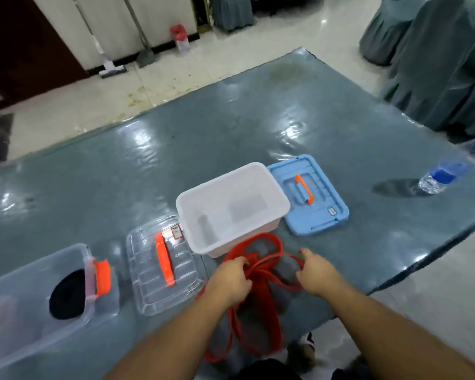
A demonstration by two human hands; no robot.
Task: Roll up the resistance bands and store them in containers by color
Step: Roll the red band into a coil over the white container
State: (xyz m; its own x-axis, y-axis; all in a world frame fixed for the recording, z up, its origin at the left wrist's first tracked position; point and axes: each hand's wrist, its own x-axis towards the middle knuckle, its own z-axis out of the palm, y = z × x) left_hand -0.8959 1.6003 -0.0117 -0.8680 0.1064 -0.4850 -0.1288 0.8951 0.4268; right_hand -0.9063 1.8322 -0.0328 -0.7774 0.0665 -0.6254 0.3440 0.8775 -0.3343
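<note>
Red rubber resistance band (261, 272) loops between both hands at the desk's (231, 138) near edge, its tail hanging below; the left hand (232, 277) clutches gathered strands, the right hand (317, 271) pinches one loop, just before the white plastic tub (274, 187).

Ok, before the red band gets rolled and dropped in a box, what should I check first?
1. Left hand grips the red rubber resistance band: ok.
2. Right hand grips it too: ok.
3. Band rolled up: not ok, loose loops hang off the table edge.
4. White plastic tub open, nothing seen inside: ok.
5. Blue lid with orange handle lies beside the tub, off it: ok.
6. Clear plastic box holds a black roll; wrong colour for red: ok to skip.
</note>
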